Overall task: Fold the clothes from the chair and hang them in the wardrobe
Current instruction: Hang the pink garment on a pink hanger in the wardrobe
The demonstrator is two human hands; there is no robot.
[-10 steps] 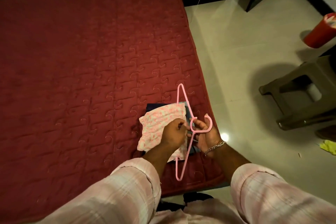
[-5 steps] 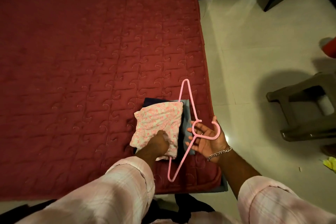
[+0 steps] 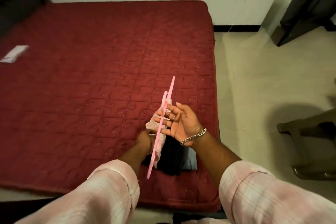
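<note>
- Maroon quilted mattress (image 3: 101, 85) filled most of the view; pale tiled floor (image 3: 254, 85) lay at 3 o'clock of it, with a dark stool (image 3: 309, 138) at the right edge.
- Pink hanger (image 3: 161, 127) was seen edge-on above the near right part of the mattress, its length running from 1 o'clock to 7 o'clock.
- Right hand (image 3: 180, 122) was held palm-up, fingers loosely spread; the hanger rested against the fingers, a thin contact rather than a firm clasp.
- Left hand (image 3: 144, 141), at 8 o'clock of the right hand, gripped the floral garment (image 3: 161, 144), which was draped at the hanger; whether it was fully threaded over the bar could not be told.
- Dark folded clothes (image 3: 172, 158) lay on the mattress beneath both hands.
- Judgement: garment was light, limp and prone to slide; it was best pinched at the folded edge. Hanger was stiff, light and smooth; it was best held at the neck below the hook.
</note>
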